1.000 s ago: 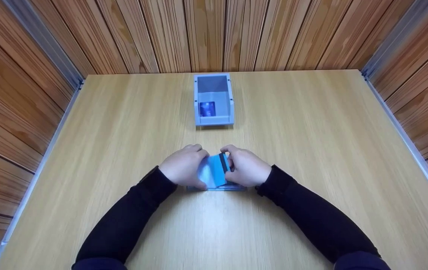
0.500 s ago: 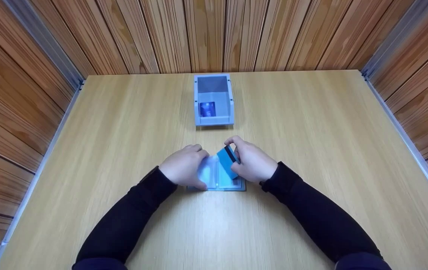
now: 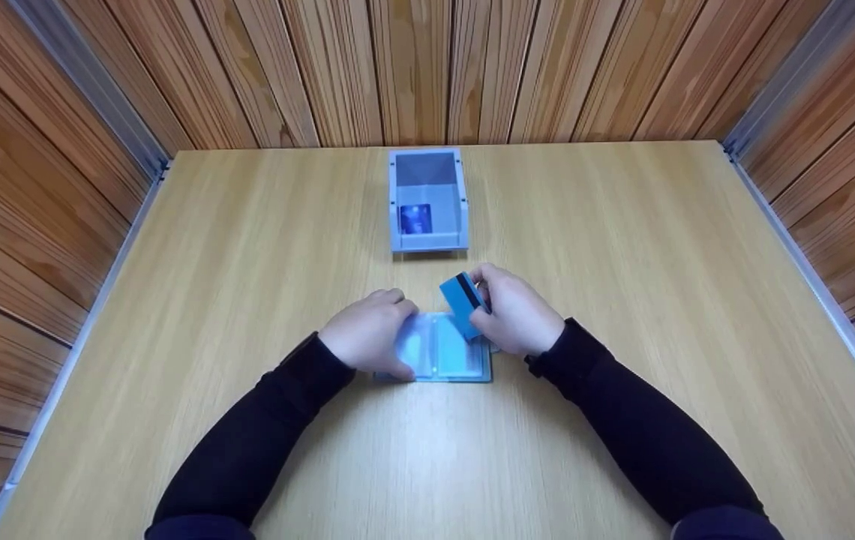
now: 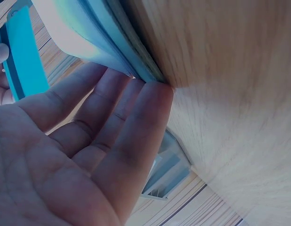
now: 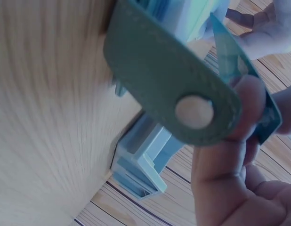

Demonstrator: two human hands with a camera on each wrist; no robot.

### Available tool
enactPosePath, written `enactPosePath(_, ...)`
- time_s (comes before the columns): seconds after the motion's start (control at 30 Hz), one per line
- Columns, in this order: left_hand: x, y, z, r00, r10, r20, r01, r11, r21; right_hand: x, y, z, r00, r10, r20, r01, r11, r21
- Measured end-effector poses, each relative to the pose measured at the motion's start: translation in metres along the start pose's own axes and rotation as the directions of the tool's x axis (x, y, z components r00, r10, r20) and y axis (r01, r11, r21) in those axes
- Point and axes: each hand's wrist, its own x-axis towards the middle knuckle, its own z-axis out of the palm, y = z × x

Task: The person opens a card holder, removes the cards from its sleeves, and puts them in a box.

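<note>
An opened card holder (image 3: 460, 363) with clear sleeves lies on the table in the head view. My left hand (image 3: 369, 330) grips its left side, thumb at the near edge and fingers at the far edge. In the left wrist view, those fingertips (image 4: 157, 92) meet the edge of the cover. My right hand (image 3: 514, 311) pinches a blue card (image 3: 461, 302) with a black stripe, tilted over the holder's right half. The right wrist view shows the thumb and a finger on the card (image 5: 229, 52), beside the holder's green stitched strap (image 5: 155, 70) with a round metal snap.
A grey open bin (image 3: 429, 242) stands at the back middle of the wooden table (image 3: 285, 225). Inside it lies a dark blue card (image 3: 415, 218). Wood-plank walls (image 3: 412, 67) with metal corner rails bound the table's back and sides.
My right hand has drawn the blue card up and away from me, uncovering the holder's right sleeve. The left hand has stayed in place on the holder.
</note>
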Motion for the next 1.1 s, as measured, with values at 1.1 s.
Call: enactPosePath(1.1,0.001,0.0,0.001,1.0,-0.007,0.009,0.007,1.0,0.028,0.015,-0.001,-0.019,0.971,-0.018,-0.237,0.062,0.982,0.179)
